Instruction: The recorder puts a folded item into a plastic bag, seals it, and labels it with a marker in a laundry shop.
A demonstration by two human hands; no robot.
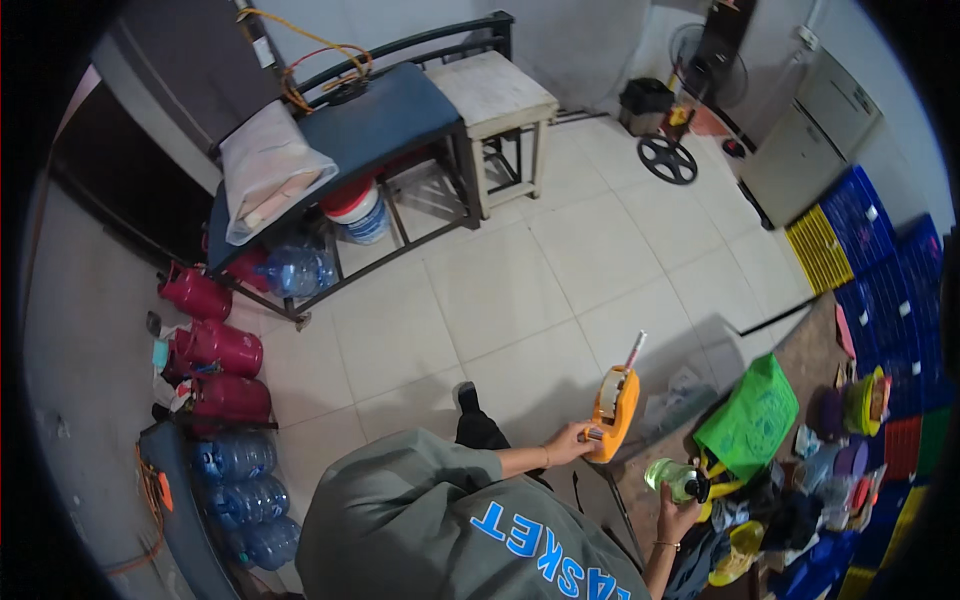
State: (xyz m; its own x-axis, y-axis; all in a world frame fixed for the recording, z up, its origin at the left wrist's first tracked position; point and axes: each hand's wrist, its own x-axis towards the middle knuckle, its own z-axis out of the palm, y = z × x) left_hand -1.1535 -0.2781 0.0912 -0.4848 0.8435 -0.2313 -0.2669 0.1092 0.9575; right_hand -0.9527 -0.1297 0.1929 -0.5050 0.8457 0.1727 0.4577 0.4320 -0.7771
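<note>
My left hand point(571, 444) grips an orange desktop tape dispenser point(624, 420) at its near end. A roll of clear tape point(610, 394) sits in it, and a slim white pen or marker point(636, 349) sticks out at its far end. In my right hand point(677, 516) is a clear bottle point(670, 480) of greenish colour with a black cap point(699, 489). Both hands are over the near side of a brown table point(806, 341). Just beyond the bottle lies a bright green bag point(752, 420) with yellow handles.
Clothes, plastic bags and tubs point(862, 401) crowd the table's right side. Blue crates point(885, 292) stack behind it, near a small refrigerator point(814, 135). A padded bench point(375, 112) stands across the tiled floor point(510, 285). Pink gas cylinders point(225, 349) and water bottles point(247, 502) line the left.
</note>
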